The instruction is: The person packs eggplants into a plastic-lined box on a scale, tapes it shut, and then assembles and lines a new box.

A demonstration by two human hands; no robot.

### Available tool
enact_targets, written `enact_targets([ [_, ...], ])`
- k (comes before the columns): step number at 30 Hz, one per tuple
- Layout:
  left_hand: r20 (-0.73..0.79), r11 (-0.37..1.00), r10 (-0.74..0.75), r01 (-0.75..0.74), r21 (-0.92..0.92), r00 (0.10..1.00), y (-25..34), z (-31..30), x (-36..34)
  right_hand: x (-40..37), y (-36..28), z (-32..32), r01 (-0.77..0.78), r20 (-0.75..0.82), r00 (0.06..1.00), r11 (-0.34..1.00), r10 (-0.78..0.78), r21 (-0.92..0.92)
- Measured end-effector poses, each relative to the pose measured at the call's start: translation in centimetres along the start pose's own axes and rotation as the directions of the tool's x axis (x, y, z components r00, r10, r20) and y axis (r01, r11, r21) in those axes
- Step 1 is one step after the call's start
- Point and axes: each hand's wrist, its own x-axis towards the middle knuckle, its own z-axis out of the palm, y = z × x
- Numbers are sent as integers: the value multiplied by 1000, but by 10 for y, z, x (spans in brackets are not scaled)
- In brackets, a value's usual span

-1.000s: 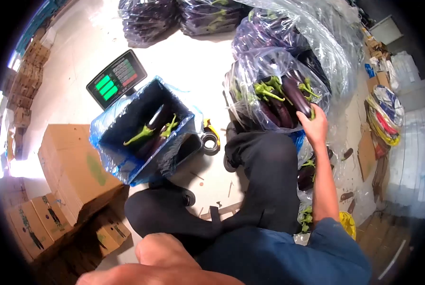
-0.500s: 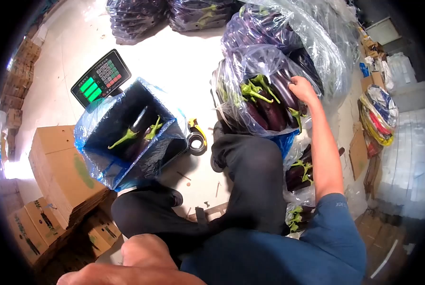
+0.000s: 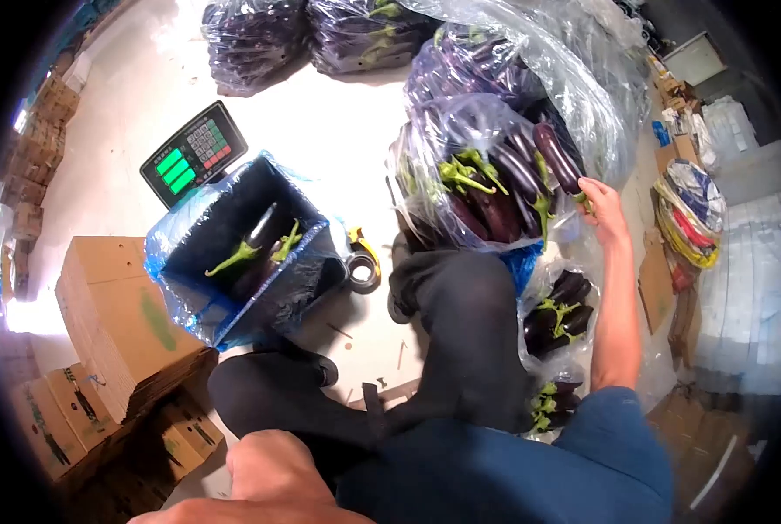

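Observation:
My right hand (image 3: 602,208) grips an eggplant (image 3: 558,159) by its stem end, at the right side of an open clear bag (image 3: 447,118) holding several eggplants. The held eggplant points up and to the left, over the bag's edge. Near the bottom left lies my left hand (image 3: 264,476), close to the camera; its fingers are out of clear view. A crate lined with a blue plastic bag (image 3: 174,293) stands left of my knees, with eggplants (image 3: 259,227) inside. Behind it a scale display (image 3: 194,153) shows green lit panels.
Tape rolls (image 3: 362,269) lie between crate and bag. Cardboard boxes (image 3: 124,306) stand at left. Bagged eggplants (image 3: 255,44) sit at the back, and more bags of eggplants (image 3: 561,319) lie right of my leg. A bundle of coloured bags (image 3: 692,214) is farther right.
My right hand has moved right and down, drawing an eggplant partly away from the others in the bag. The view has shifted slightly.

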Motion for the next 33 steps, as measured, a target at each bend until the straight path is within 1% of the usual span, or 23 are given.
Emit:
enact_targets([
  [2, -15, 1000, -3, 3, 7, 1000, 2, 4, 2, -17, 16, -8, -18, 58, 998, 973, 5, 230],
  [4, -32, 1000, -14, 14, 21, 999, 8, 5, 4, -44, 12, 2, -30, 101, 995, 940, -5, 341],
  [6, -74, 997, -15, 20, 69, 997, 16, 2, 7, -60, 11, 18, 7, 166, 982, 899, -88, 439],
  [7, -133, 992, -35, 51, 115, 991, 18, -5, 10, -73, 2, 31, 31, 112, 990, 901, -87, 432],
  [8, -233, 978, -75, 117, 172, 970, 17, -14, 12, -76, -4, 37, 57, 253, 948, 884, -194, 464],
  [9, -328, 956, -116, 195, 219, 937, 14, -21, 12, -80, -6, 44, 61, 286, 933, 880, -218, 471],
  [10, -454, 913, -208, 339, 228, 866, 7, -28, 9, -75, -14, 55, 87, 315, 911, 869, -268, 487],
  [11, -561, 833, -364, 530, 162, 743, -8, -38, 5, -76, -26, 69, 109, 405, 839, 842, -363, 529],
  [12, -623, 704, -542, 709, 29, 564, -31, -50, -4, -79, -38, 85, 105, 409, 833, 833, -372, 543],
  [14, -564, 472, -771, 860, -195, 295, -75, -61, -28, -81, -55, 114, 89, 473, 775, 814, -419, 575],
  [16, -427, 343, -892, 840, -421, 150, -110, -58, -63, -88, -69, 143, 55, 485, 773, 805, -409, 590],
  [18, -399, 351, -899, 840, -413, 180, -130, -48, -83, -90, -78, 161, -36, 633, 657, 821, -410, 569],
  [19, -393, 377, -898, 807, -454, 198, -138, -43, -87, -100, -81, 172, -43, 567, 755, 837, -331, 545],
  [20, -383, 398, -898, 773, -493, 218, -145, -38, -90, -105, -82, 181, -91, 575, 759, 825, -306, 558],
  [22, -398, 473, -872, 696, -541, 283, -154, -31, -88, -110, -85, 190, -108, 645, 698, 845, -310, 524],
  [23, -394, 491, -867, 651, -579, 304, -157, -31, -88, -114, -84, 194, -50, 588, 766, 887, -262, 460],
  [24, -389, 505, -862, 603, -617, 324, -160, -31, -87, -113, -85, 189, -74, 628, 753, 923, -196, 377],
  [25, -364, 443, -895, 608, -659, 258, -165, -32, -92, -117, -83, 188, 116, 574, 779, 957, -253, 266],
  [26, -357, 456, -890, 562, -690, 284, -173, -32, -97, -123, -82, 189, 294, 525, 789, 946, -320, 134],
  [28, -320, 406, -914, 554, -727, 250, -177, -30, -101, -132, -83, 190, 333, 512, 775, 928, -371, 167],
  [30, -307, 406, -913, 543, -735, 268, -180, -27, -103, -134, -74, 189, 392, 458, 778, 902, -429, 180],
  [31, -299, 405, -913, 539, -738, 277, -181, -26, -104, -136, -73, 186, 437, 440, 786, 894, -434, 102],
  [33, -253, 410, -903, 523, -748, 347, -186, -22, -108, -136, -64, 182, 501, 397, 783, 864, -478, 52],
])
